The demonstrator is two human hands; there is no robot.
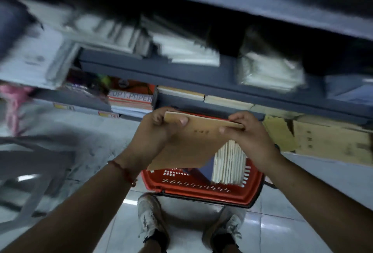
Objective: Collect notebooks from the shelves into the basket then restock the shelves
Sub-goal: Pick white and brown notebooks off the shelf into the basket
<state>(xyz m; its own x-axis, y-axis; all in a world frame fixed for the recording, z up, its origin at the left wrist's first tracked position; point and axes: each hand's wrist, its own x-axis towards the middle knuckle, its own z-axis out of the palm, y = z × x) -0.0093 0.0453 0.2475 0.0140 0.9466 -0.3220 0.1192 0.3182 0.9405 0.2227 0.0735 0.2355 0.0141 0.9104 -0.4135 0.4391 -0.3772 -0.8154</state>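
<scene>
A thin stack of brown-covered notebooks (pixel 193 141) hangs above the red basket (pixel 201 190), tilted toward me. My left hand (pixel 155 131) grips its left top corner, thumb on the cover. My right hand (pixel 250 133) grips the right top corner. Inside the basket several notebooks (pixel 229 164) stand on edge, pale page edges up. More brown notebooks (pixel 331 144) lie on the low shelf at the right.
Grey shelves (pixel 181 73) rise in front, holding white plastic-wrapped packs (pixel 270 71) and a copy-paper ream (pixel 131 99). A grey plastic stool (pixel 34 164) stands at the left on the tiled floor. My two shoes are just behind the basket.
</scene>
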